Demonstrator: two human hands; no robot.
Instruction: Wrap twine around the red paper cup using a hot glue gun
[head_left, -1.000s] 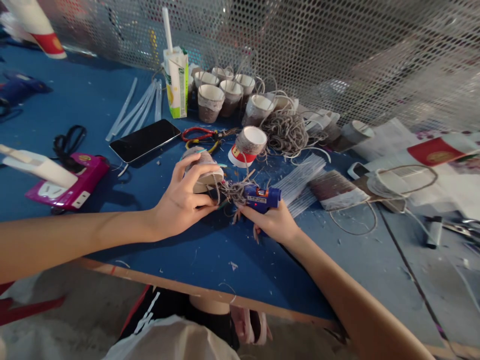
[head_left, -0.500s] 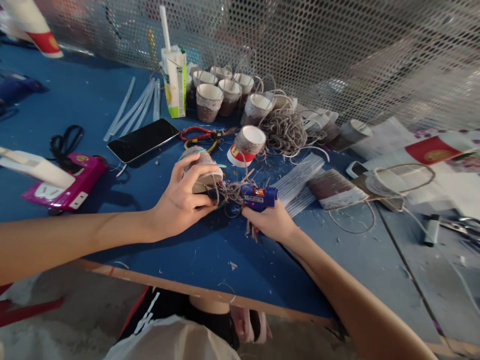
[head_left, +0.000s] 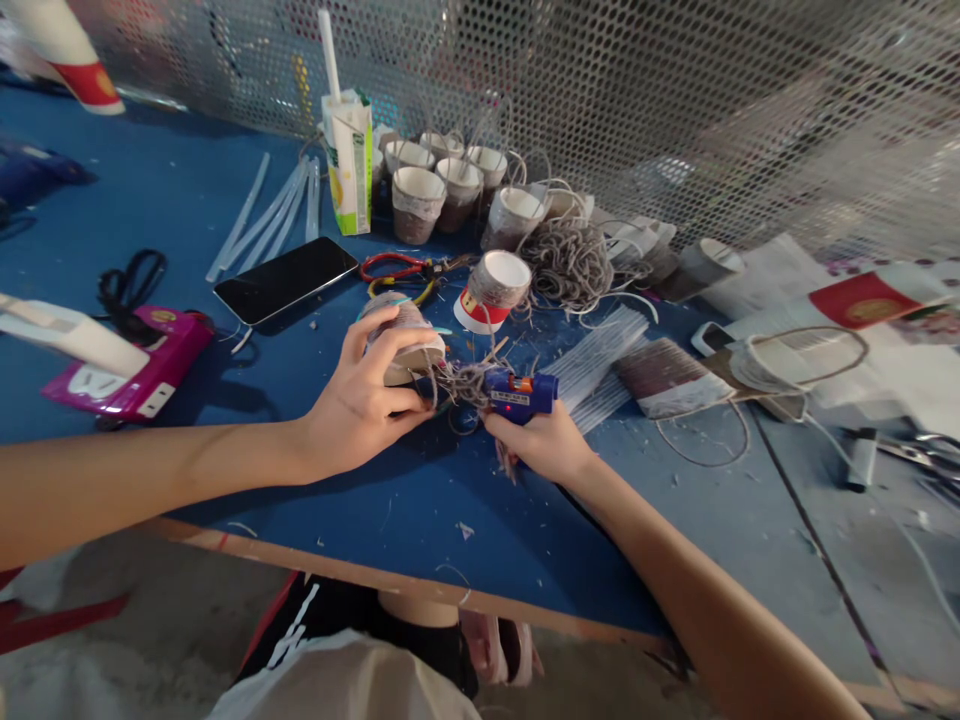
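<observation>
My left hand (head_left: 367, 400) is closed around a paper cup (head_left: 409, 350) partly wrapped in grey-brown cord. The cup lies tilted on its side, its white end turned to the right. My right hand (head_left: 544, 440) grips a blue hot glue gun (head_left: 525, 393) with a small red light showing. The gun's front points left toward the cup; a tangle of loose cord (head_left: 469, 383) hides its nozzle. Just behind, a second paper cup (head_left: 499, 285), red and white with cord around it, stands on the table.
Pliers (head_left: 401, 272), a black phone (head_left: 287, 280), clear glue sticks (head_left: 262, 225) and a drink carton (head_left: 350, 165) lie or stand behind my left hand. Several wrapped cups (head_left: 418, 205) and a cord heap (head_left: 570, 262) line the mesh. A pink power strip (head_left: 139, 370) sits left, scissors (head_left: 922, 452) right.
The glue gun has shifted very slightly to the right in my right hand. My left hand and the cup look the same.
</observation>
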